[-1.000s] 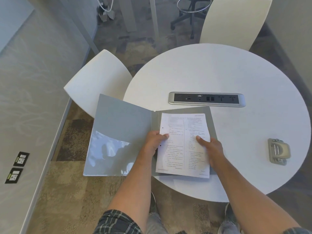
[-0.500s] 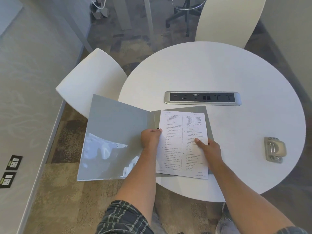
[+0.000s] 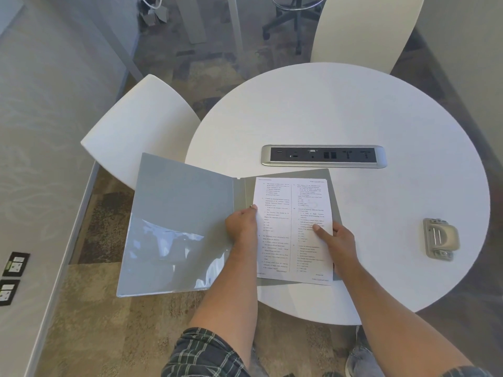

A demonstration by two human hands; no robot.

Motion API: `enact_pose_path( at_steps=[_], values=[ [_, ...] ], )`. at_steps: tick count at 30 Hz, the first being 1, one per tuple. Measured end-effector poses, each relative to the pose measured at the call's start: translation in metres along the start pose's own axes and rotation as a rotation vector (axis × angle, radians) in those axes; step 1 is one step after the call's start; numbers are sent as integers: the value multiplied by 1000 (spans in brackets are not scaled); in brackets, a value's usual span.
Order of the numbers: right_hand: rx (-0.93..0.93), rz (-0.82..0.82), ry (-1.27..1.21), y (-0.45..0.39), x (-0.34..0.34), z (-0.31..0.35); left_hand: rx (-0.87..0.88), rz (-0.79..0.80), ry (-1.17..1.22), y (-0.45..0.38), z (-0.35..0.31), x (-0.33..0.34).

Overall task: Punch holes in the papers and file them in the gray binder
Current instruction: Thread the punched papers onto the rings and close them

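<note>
**Paper laid in the open binder**

The flat gray plastic binder (image 3: 185, 213) lay open at the near edge of the round white table (image 3: 353, 110), its front cover with the clear inner pocket hanging out past the table's rim to my left. On its right half rested the white printed sheet of paper (image 3: 295, 229), two columns of small text, face up and nearly square with the binder's back cover.

My left hand (image 3: 242, 227) sat at the sheet's left edge, beside the binder's spine, with the fingers curled and the tips pinching at that edge; what exactly they gripped there was too small for me to tell. My right hand (image 3: 337, 240) rested on the sheet's right side, thumb flat on the paper, the other fingers tucked under the edge and gripping it.

The gray metal hole punch (image 3: 441, 239) stood well apart to the right, untouched. Beyond the binder a silver power and data strip (image 3: 324, 156) was set into the tabletop. Two white chairs (image 3: 141, 129) stood around the table.
</note>
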State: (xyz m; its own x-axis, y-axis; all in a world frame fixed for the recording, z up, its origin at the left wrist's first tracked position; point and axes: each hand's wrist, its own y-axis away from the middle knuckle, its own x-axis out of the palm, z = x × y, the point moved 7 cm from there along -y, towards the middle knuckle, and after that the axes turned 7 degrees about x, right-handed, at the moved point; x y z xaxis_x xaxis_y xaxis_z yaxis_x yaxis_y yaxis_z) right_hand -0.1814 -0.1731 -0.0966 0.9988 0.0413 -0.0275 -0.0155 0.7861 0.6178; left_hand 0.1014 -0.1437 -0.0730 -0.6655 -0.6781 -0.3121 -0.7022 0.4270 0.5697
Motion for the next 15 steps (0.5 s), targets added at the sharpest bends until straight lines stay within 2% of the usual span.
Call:
enact_pose_path(
  at_steps=[6, 11, 15],
  values=[
    [-8, -15, 17, 1, -1, -1, 0, -20, -20, -1, 3, 1],
    [-19, -80, 57, 2, -5, -2, 6, 80, -71, -6, -1, -1],
    [-25, -99, 115, 2, -6, -1, 98, 154, -136, -3, -9, -5]
  ],
)
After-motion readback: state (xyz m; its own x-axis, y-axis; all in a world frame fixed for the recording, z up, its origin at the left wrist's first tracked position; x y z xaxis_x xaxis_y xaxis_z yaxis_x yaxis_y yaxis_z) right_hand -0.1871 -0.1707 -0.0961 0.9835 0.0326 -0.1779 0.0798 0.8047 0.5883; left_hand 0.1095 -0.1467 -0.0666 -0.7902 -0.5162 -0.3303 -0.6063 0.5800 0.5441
